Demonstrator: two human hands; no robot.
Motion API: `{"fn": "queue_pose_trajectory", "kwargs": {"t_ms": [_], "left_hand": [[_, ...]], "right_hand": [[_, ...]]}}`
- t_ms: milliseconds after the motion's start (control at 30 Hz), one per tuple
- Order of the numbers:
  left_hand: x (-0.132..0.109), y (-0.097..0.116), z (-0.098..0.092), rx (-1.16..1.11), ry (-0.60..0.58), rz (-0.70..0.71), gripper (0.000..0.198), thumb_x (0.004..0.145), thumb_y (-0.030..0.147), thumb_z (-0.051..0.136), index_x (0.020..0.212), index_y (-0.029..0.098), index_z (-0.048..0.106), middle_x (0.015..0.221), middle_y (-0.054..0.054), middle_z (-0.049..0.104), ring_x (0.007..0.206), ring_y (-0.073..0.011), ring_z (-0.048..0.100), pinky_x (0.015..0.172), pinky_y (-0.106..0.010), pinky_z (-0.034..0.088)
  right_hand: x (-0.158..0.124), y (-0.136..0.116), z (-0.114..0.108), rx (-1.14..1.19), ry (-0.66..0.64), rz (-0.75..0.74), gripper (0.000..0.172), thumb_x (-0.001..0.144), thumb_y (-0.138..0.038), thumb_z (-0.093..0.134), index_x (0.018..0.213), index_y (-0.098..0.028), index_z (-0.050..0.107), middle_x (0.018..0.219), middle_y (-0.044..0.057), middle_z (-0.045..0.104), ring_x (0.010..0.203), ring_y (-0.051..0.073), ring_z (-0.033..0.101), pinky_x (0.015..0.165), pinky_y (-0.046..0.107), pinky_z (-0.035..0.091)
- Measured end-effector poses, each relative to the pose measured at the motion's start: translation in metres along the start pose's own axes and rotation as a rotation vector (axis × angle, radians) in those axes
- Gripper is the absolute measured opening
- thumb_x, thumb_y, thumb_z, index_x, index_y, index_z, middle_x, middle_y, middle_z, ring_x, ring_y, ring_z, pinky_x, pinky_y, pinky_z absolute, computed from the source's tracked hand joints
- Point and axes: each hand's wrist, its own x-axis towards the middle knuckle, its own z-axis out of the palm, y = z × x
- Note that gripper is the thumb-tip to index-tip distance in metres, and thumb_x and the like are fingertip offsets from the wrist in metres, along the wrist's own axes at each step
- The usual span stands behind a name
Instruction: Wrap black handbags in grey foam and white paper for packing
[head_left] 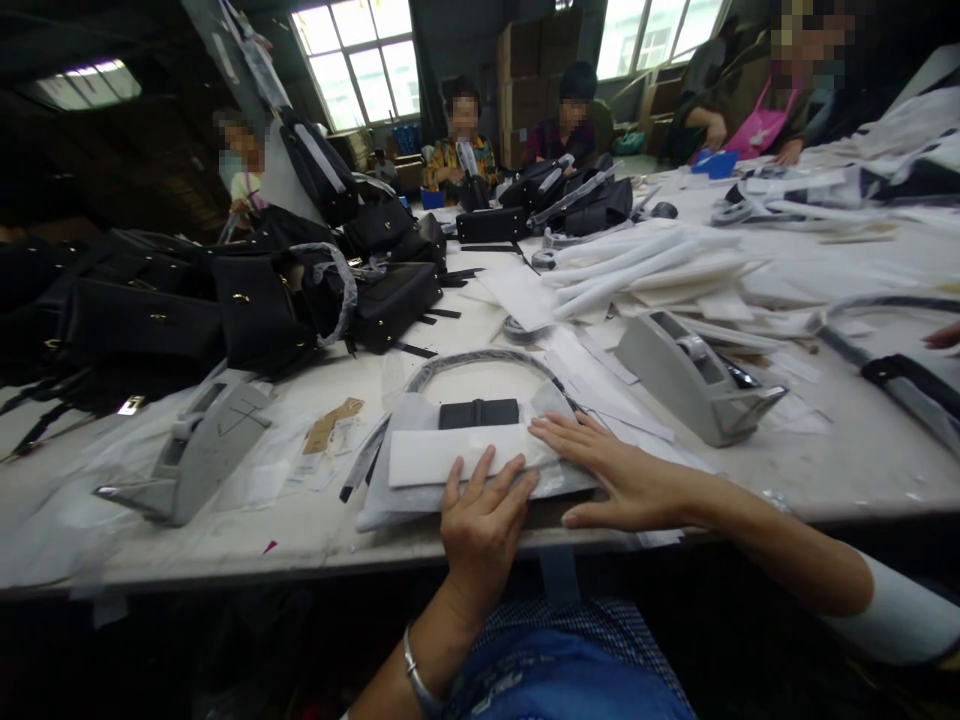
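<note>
My left hand point(480, 525) lies flat with fingers spread on the near edge of a white foam sheet point(442, 455) folded over a wrapped bag. My right hand point(611, 470) rests open on the sheet's right end, fingers stretched leftward. A black leather piece point(478, 412) shows above the fold, and a plastic-wrapped grey handle point(480, 362) arches beyond it. The bundle sits at the table's point(225, 540) near edge.
Grey tape dispensers stand at the left point(199, 450) and right point(690, 375). Black handbags point(255, 305) pile up at the left and far middle. White foam rolls point(637, 265) and paper cover the right. Several people sit at the far side.
</note>
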Motion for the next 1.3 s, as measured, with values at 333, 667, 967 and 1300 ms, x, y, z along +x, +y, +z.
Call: {"fn": "queue_pose_trajectory", "kwargs": {"t_ms": [333, 667, 967, 1300], "left_hand": [[0.005, 0.003, -0.007, -0.003, -0.063, -0.004, 0.028, 0.090, 0.032, 0.066, 0.119, 0.033, 0.069, 0.123, -0.002, 0.071, 0.126, -0.0299, 0.059, 0.114, -0.054, 0.029], [0.000, 0.002, 0.003, -0.007, 0.044, 0.016, 0.024, 0.094, 0.019, 0.061, 0.113, 0.030, 0.071, 0.119, 0.001, 0.073, 0.120, -0.0254, 0.063, 0.114, -0.048, 0.029], [0.001, 0.000, -0.003, -0.015, -0.009, 0.025, 0.027, 0.092, 0.027, 0.066, 0.118, 0.030, 0.069, 0.119, 0.000, 0.073, 0.120, -0.0258, 0.063, 0.112, -0.048, 0.032], [0.006, 0.004, -0.001, -0.036, 0.011, -0.009, 0.019, 0.093, 0.027, 0.064, 0.111, 0.031, 0.072, 0.113, 0.002, 0.075, 0.114, -0.0223, 0.067, 0.112, -0.046, 0.033]], "right_hand": [[-0.001, 0.011, 0.039, -0.256, 0.239, -0.052, 0.070, 0.079, -0.009, 0.064, 0.146, -0.018, 0.046, 0.153, 0.016, 0.043, 0.145, 0.033, 0.033, 0.116, 0.058, 0.027], [-0.014, -0.007, 0.029, -0.214, 0.316, -0.059, 0.068, 0.088, -0.026, 0.063, 0.151, -0.020, 0.037, 0.152, 0.012, 0.046, 0.145, 0.030, 0.034, 0.119, 0.058, 0.020], [-0.014, -0.001, 0.049, -0.240, 0.616, -0.219, 0.036, 0.096, -0.021, 0.058, 0.132, -0.023, 0.061, 0.131, 0.007, 0.067, 0.130, 0.025, 0.055, 0.112, 0.049, 0.043], [-0.021, 0.007, 0.047, -0.183, 0.534, -0.260, 0.049, 0.097, -0.012, 0.050, 0.144, -0.026, 0.049, 0.138, 0.007, 0.061, 0.137, 0.024, 0.048, 0.113, 0.051, 0.041]]}}
